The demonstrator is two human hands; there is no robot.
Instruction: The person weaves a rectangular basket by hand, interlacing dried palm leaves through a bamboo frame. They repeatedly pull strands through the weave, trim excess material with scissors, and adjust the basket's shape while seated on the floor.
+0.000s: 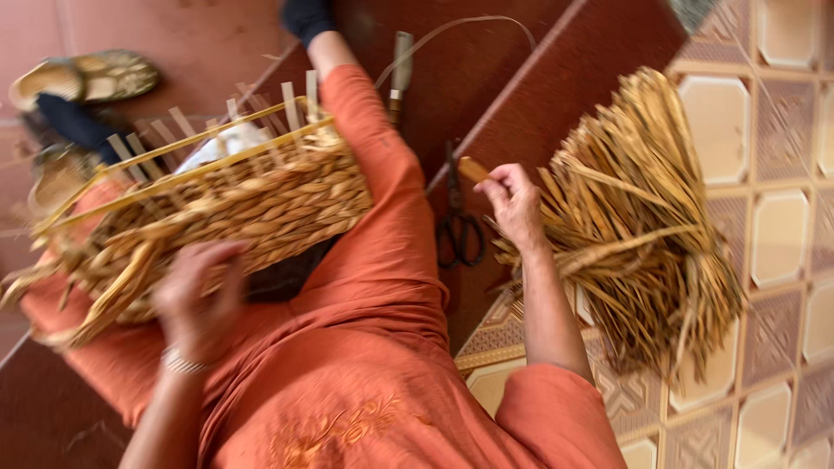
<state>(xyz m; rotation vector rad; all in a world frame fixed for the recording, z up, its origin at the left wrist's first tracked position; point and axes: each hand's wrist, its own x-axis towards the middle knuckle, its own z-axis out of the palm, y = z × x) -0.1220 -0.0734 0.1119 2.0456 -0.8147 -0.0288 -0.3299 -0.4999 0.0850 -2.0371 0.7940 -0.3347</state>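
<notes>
Crosswise — basket (pixel 261 200) over lap

No packages, no labels, no signs, no screens in view

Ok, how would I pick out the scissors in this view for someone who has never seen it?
Start at the big bundle of dried straw strips on the patterned tile floor, where the right hand grips a strip. Just beside that hand, toward the orange-clad leg, the scissors lie flat on the dark red mat. They are the only dark metal item with two loop handles among pale woven fibres.
</notes>
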